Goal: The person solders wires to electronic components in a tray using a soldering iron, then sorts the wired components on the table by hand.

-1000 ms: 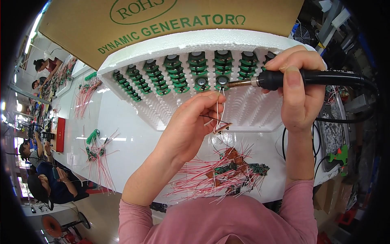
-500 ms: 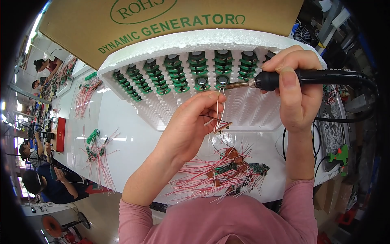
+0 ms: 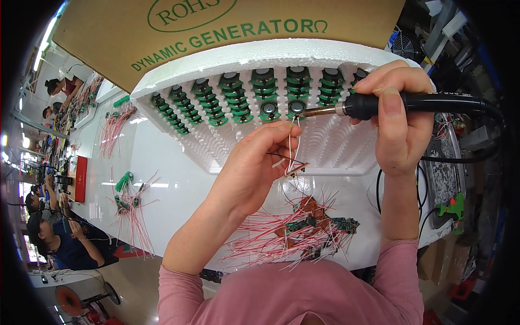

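Observation:
My right hand (image 3: pixel 398 116) grips a soldering iron (image 3: pixel 428 103) with a black handle. Its metal tip points left and reaches the lower edge of a small green round-topped part (image 3: pixel 296 107) in the white foam tray (image 3: pixel 336 163). Just below that part, my left hand (image 3: pixel 254 162) pinches thin white wires (image 3: pixel 293 146) between thumb and fingers. The wire ends meet the part near the iron's tip; whether they are joined cannot be seen. A small circuit board (image 3: pixel 297 170) hangs from the wires beneath the fingers.
Rows of similar green parts (image 3: pixel 235 97) fill the tray's far side. Behind it stands a cardboard box (image 3: pixel 216 27). Nearer me lie circuit boards with red and white wires (image 3: pixel 303 227); another wired bundle (image 3: pixel 127 203) lies left. Other people (image 3: pixel 65 238) work at the far left.
The soldering iron and my right hand have shifted slightly right, drawing the tip back a little. My left hand stays put. A person at the far left has raised their head.

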`<state>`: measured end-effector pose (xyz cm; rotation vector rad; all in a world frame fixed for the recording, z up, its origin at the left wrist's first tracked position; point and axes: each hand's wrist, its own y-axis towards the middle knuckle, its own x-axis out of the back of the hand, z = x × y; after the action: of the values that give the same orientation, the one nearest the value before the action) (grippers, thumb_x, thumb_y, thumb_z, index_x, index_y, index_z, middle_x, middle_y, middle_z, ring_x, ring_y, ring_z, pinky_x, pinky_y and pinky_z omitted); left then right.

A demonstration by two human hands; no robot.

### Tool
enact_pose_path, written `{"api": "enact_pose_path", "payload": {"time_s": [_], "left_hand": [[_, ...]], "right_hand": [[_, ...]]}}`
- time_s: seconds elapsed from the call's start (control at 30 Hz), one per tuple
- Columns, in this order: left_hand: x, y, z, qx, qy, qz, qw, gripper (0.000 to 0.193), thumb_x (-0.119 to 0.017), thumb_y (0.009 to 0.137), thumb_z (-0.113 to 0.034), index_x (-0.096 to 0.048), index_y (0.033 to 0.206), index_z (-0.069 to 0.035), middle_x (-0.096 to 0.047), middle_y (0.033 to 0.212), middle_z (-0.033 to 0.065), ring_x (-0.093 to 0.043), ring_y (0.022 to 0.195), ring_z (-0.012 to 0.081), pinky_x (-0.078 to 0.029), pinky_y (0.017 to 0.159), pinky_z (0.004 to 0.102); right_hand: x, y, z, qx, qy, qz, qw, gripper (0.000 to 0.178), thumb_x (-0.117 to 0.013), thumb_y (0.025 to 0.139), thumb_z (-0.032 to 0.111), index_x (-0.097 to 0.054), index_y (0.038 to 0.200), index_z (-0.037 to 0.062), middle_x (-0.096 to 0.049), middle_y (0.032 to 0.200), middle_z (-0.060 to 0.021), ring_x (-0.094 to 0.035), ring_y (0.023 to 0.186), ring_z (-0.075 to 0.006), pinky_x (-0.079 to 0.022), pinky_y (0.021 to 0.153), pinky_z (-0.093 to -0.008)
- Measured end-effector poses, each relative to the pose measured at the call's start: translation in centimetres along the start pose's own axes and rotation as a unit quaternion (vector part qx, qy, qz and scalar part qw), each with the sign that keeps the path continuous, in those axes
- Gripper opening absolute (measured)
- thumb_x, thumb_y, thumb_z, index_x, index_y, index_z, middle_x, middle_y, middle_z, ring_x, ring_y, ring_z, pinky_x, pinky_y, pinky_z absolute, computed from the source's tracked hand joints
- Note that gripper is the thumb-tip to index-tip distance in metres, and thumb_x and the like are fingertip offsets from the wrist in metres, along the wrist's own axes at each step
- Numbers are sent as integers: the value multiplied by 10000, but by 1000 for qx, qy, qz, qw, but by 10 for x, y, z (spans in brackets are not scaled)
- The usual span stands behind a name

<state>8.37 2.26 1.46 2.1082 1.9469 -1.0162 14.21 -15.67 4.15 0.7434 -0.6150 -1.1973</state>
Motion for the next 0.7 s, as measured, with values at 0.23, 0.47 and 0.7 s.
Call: {"api": "enact_pose_path", "payload": {"time_s": [0.23,0.47,0.7], "left_hand": [[-3,-3,-4,27,-19,-19,999,198,-514,838,-256,-548,914,-77,-565,766,-15,-515,690,75,-447,729,279],[-11,-9,3,13,17,-52,998,262,-541,827,-301,-551,965,-78,-603,825,17,-524,697,82,-445,675,257],[-11,-8,8,-58,78,-31,995,204,-569,824,-203,-556,968,-59,-591,771,19,-550,667,88,-456,667,243]], "right_hand": [[2,0,-1,0,15,-1,1000,115,-504,833,90,-444,885,7,-531,811,-89,-461,590,-58,-408,518,-176],[4,-1,6,-22,17,-16,999,122,-500,840,115,-446,891,18,-541,816,-73,-482,618,-53,-427,521,-174],[6,-4,11,-22,38,-24,999,116,-494,848,127,-452,888,26,-552,815,-60,-491,626,-43,-436,517,-173]]}}
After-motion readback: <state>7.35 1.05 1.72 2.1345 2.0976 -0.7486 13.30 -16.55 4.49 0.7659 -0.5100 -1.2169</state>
